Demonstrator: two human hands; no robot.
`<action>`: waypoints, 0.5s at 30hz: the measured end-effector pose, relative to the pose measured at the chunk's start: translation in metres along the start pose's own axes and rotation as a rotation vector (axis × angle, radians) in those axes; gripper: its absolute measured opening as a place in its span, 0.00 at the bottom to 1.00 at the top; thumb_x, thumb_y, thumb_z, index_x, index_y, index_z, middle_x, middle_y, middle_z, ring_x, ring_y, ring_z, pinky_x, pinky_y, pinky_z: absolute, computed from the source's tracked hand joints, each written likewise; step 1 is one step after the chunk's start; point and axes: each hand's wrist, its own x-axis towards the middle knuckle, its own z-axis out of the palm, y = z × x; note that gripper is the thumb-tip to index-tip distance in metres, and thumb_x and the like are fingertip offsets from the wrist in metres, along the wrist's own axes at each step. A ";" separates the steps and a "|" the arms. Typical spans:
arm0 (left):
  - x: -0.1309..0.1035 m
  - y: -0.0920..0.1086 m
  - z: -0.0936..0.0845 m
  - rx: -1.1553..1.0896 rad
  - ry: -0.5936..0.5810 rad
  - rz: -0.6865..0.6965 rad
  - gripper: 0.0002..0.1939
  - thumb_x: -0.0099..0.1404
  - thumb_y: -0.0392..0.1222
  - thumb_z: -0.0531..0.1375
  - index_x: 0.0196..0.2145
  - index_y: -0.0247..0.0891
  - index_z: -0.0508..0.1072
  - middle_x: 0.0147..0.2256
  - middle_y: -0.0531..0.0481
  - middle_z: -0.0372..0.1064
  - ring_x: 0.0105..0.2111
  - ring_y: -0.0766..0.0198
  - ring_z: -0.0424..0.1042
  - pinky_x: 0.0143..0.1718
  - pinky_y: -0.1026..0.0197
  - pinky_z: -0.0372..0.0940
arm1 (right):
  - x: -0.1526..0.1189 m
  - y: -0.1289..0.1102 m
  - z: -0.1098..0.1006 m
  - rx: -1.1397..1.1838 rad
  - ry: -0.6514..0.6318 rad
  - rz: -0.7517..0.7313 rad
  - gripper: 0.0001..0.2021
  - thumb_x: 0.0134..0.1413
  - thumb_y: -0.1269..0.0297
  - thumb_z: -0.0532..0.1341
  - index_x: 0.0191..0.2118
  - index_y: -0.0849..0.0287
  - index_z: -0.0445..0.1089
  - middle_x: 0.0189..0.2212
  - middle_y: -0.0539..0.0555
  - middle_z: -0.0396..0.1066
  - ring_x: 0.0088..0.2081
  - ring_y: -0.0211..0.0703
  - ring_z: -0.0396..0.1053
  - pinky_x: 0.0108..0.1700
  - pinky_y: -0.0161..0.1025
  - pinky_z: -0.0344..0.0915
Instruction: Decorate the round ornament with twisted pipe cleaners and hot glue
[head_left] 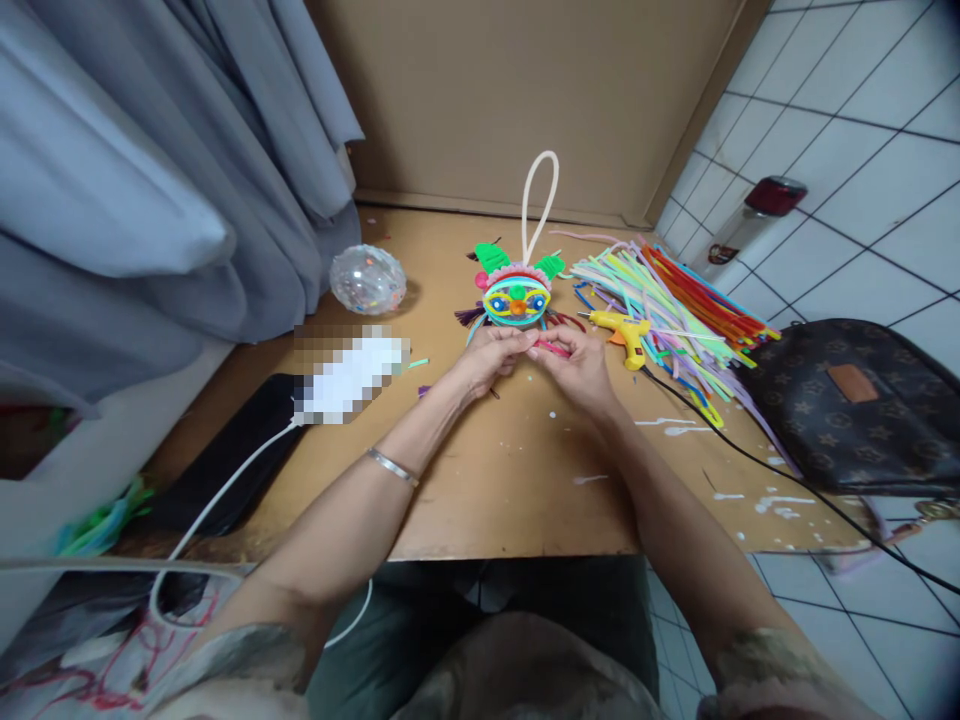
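A short pink strip (553, 348), which looks like a pipe cleaner, is pinched in the fingers of my right hand (583, 372). My left hand (495, 358) is closed, its fingertips meeting the right ones at the strip's left end. Just beyond both hands lies a colourful lion-head ornament (517, 295) with green ears, a pink fringe, blue eyes in yellow rims and an orange nose. A white loop (541, 205) rises from its top. Dark purple tassels (470, 317) stick out at its left side. My hands hide its lower edge.
A yellow glue gun (626, 335) lies right of my hands, its black cord running off right. Behind it spreads a pile of coloured pipe cleaners (675, 290). A brown patterned bag (862, 420) sits at the right edge. A clear plastic ball (367, 280) and a black case (232, 470) are left.
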 end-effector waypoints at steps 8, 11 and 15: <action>0.005 -0.012 -0.003 -0.013 0.083 0.109 0.21 0.46 0.49 0.76 0.19 0.35 0.70 0.15 0.59 0.53 0.16 0.77 0.44 0.20 0.64 0.37 | -0.006 -0.015 -0.008 -0.593 -0.040 -0.051 0.17 0.67 0.59 0.52 0.44 0.59 0.77 0.32 0.56 0.78 0.31 0.45 0.69 0.34 0.38 0.55; 0.005 -0.014 0.000 -0.029 0.119 0.130 0.18 0.47 0.47 0.76 0.19 0.35 0.72 0.15 0.59 0.55 0.16 0.76 0.47 0.21 0.64 0.41 | -0.007 -0.020 -0.007 -0.794 -0.021 -0.055 0.19 0.69 0.61 0.49 0.43 0.60 0.76 0.32 0.58 0.77 0.30 0.44 0.68 0.33 0.38 0.50; 0.002 -0.013 0.008 -0.110 0.189 0.151 0.16 0.48 0.44 0.75 0.19 0.35 0.71 0.17 0.56 0.62 0.19 0.72 0.57 0.24 0.65 0.53 | -0.008 -0.026 -0.001 -0.948 -0.013 -0.040 0.19 0.69 0.61 0.48 0.41 0.61 0.76 0.27 0.57 0.75 0.28 0.43 0.66 0.32 0.39 0.46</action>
